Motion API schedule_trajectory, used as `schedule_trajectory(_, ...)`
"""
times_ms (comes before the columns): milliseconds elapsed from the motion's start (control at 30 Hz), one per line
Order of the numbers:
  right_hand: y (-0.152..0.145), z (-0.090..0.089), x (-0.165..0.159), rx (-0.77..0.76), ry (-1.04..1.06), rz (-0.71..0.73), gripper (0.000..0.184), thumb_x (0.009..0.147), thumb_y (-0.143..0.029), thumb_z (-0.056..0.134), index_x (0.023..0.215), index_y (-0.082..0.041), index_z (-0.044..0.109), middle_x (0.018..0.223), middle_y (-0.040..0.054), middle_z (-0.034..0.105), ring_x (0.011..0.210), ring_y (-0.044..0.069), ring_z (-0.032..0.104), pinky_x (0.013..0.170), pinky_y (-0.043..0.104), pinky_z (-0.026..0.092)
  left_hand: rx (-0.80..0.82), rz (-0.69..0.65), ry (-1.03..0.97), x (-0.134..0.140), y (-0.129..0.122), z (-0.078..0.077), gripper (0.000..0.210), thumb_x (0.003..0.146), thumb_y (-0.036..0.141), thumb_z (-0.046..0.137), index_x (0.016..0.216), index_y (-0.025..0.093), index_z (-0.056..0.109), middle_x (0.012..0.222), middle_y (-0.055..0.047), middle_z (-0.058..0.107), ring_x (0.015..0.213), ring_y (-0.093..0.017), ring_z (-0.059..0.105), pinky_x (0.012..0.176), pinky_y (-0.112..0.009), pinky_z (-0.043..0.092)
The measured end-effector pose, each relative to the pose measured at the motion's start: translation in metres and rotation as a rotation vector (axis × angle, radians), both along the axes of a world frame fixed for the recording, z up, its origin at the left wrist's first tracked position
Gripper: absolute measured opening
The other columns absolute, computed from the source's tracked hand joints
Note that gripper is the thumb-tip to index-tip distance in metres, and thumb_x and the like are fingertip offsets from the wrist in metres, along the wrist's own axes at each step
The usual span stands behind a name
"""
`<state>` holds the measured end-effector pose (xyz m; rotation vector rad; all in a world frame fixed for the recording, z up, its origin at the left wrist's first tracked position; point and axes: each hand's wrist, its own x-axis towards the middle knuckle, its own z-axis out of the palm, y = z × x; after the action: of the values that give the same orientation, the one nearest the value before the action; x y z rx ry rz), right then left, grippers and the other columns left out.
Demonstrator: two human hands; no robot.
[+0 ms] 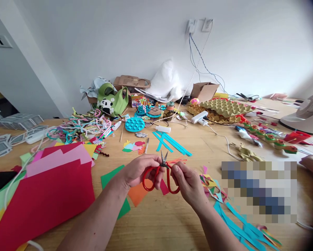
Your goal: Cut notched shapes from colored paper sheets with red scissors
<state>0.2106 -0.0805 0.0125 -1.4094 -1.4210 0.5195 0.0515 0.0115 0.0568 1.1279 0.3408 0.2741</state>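
egg trays (226,106) lie behind and right of the scissors (164,165), paper sheets (59,188) to their left

We see red handles and grey metal blades on the scissors (163,164); the green sheet (111,176) and the orange paper (138,196) are plain; we find the large sheet (59,198) deep red, the paper beside it (48,163) pale pink; bright blue colours the long strips (175,144) and the bumpy disc (135,124); we note a black-and-white panda on the green bag (117,101); the fuzzy stems (78,127) mix pink, white and turquoise; the egg tray (226,105) is tan, the stuffing (167,78) white, and we see yellowish-brown wood grain across the table (151,226).
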Motion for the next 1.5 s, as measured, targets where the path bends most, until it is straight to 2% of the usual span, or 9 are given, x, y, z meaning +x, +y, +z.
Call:
schedule_trajectory(167,0.002,0.001,-0.002,-0.039,0.064,0.002,0.037,0.091,-0.043,0.041,0.064,-0.018,0.045,0.051,-0.0056,0.032,0.047,0.008,0.030,0.045,0.021,0.024,0.340,0.128,0.161,0.004,-0.008,0.001,0.038,0.083,0.050,0.046,0.075,0.014,0.056,0.045,0.005,0.043,0.037,-0.007,0.042,0.040,-0.019,0.033)
schedule_trajectory(267,0.002,0.006,-0.005,-0.065,0.086,-0.018,0.040,0.091,-0.045,0.039,0.061,-0.019,0.043,0.049,-0.0052,0.036,0.045,0.008,0.031,0.043,0.021,0.024,0.429,0.234,0.175,0.010,-0.014,0.000,0.042,0.084,0.052,0.042,0.070,0.015,0.053,0.044,0.006,0.042,0.035,-0.007,0.041,0.039,-0.020,0.033)
schedule_trajectory(500,-0.001,0.013,-0.010,-0.043,0.103,-0.073,0.047,0.092,-0.047,0.036,0.054,-0.019,0.044,0.045,-0.0027,0.044,0.041,0.009,0.039,0.043,0.021,0.030,0.385,0.418,0.064,0.022,-0.023,-0.008,0.039,0.086,0.049,0.041,0.066,0.017,0.049,0.042,0.006,0.042,0.033,-0.007,0.042,0.038,-0.020,0.034)
schedule_trajectory(800,-0.003,0.008,-0.016,-0.001,0.202,-0.073,0.047,0.093,-0.044,0.035,0.055,-0.018,0.045,0.046,-0.0028,0.045,0.041,0.008,0.040,0.043,0.021,0.030,0.391,0.480,0.021,0.022,-0.029,-0.004,0.038,0.087,0.046,0.042,0.065,0.016,0.050,0.041,0.005,0.043,0.036,-0.008,0.044,0.040,-0.020,0.034)
schedule_trajectory(900,-0.002,0.008,-0.019,0.027,0.352,-0.015,0.041,0.091,-0.044,0.041,0.059,-0.018,0.045,0.049,-0.0032,0.046,0.042,0.008,0.041,0.043,0.020,0.033,0.358,0.488,0.006,0.022,-0.026,-0.004,0.037,0.086,0.046,0.043,0.065,0.016,0.049,0.040,0.006,0.042,0.035,-0.009,0.044,0.038,-0.020,0.033)
schedule_trajectory(967,-0.001,0.010,-0.022,0.031,0.464,0.066,0.030,0.087,-0.042,0.051,0.068,-0.018,0.049,0.054,-0.0030,0.050,0.046,0.009,0.046,0.045,0.021,0.038,0.321,0.511,-0.015,0.021,-0.023,-0.004,0.037,0.086,0.047,0.043,0.066,0.017,0.049,0.039,0.006,0.042,0.034,-0.009,0.044,0.038,-0.021,0.034)
schedule_trajectory(1100,0.000,0.013,-0.024,-0.067,0.550,0.232,0.023,0.080,-0.037,0.061,0.085,-0.016,0.058,0.067,0.0018,0.060,0.055,0.012,0.055,0.052,0.025,0.045,0.326,0.544,-0.019,0.019,-0.020,-0.001,0.038,0.086,0.048,0.043,0.065,0.017,0.049,0.041,0.006,0.043,0.035,-0.008,0.044,0.041,-0.021,0.038)
schedule_trajectory(1267,0.002,0.006,-0.022,-0.109,0.615,0.141,0.021,0.081,-0.036,0.061,0.077,-0.016,0.058,0.056,-0.0014,0.056,0.048,0.010,0.050,0.048,0.022,0.040,0.466,0.588,0.084,0.017,-0.020,0.002,0.036,0.085,0.047,0.044,0.065,0.017,0.047,0.045,0.005,0.046,0.036,-0.008,0.046,0.039,-0.020,0.036)
schedule_trajectory(1500,0.004,0.003,-0.023,-0.098,0.824,0.161,0.025,0.078,-0.037,0.064,0.070,-0.015,0.056,0.047,-0.0049,0.046,0.038,0.006,0.038,0.038,0.019,0.028,0.349,0.491,0.067,0.016,-0.018,0.001,0.043,0.084,0.045,0.045,0.052,0.017,0.044,0.041,0.004,0.044,0.032,-0.008,0.042,0.038,-0.022,0.034)
